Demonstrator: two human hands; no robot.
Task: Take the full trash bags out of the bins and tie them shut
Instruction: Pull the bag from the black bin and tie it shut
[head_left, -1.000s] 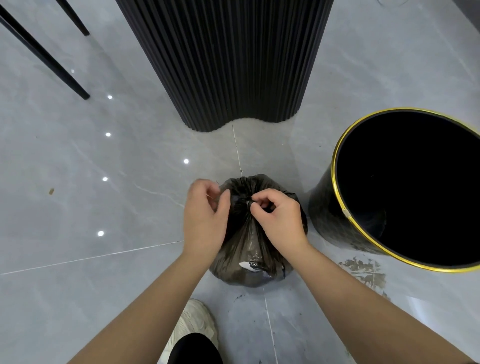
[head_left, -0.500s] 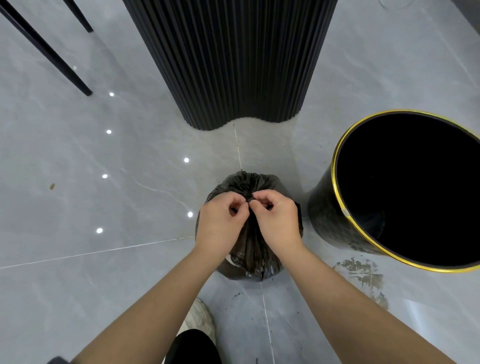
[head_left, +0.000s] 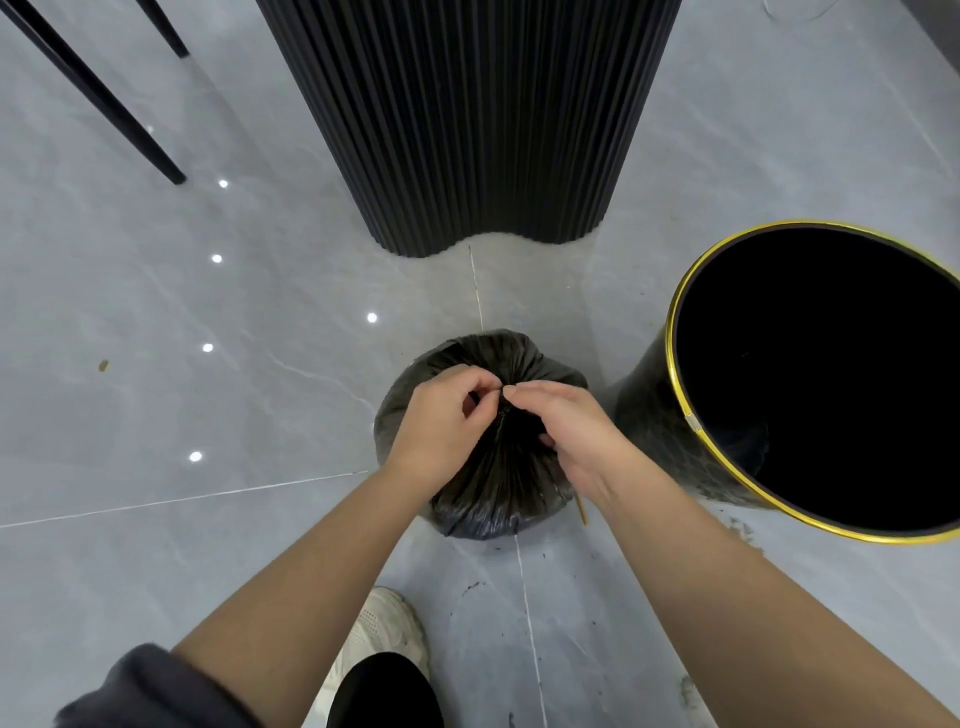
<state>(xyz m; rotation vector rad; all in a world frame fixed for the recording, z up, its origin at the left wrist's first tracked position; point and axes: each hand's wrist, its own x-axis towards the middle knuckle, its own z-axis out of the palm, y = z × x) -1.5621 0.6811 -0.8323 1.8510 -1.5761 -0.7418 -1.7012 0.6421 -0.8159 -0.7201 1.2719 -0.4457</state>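
Trash bag (head_left: 493, 483) of thin, glossy black plastic sits rounded and full on the polished grey tile floor (head_left: 234, 415), outside and just beside the cylindrical black bin (head_left: 644, 415) with its gold rim. The film is gathered into radial pleats that converge at a twisted neck on top. The left hand (head_left: 441, 421) pinches this neck between thumb and curled forefinger. The right hand (head_left: 576, 436) pinches it from the opposite side, fingertips pressed together. A black fluted column (head_left: 467, 130) stands behind.
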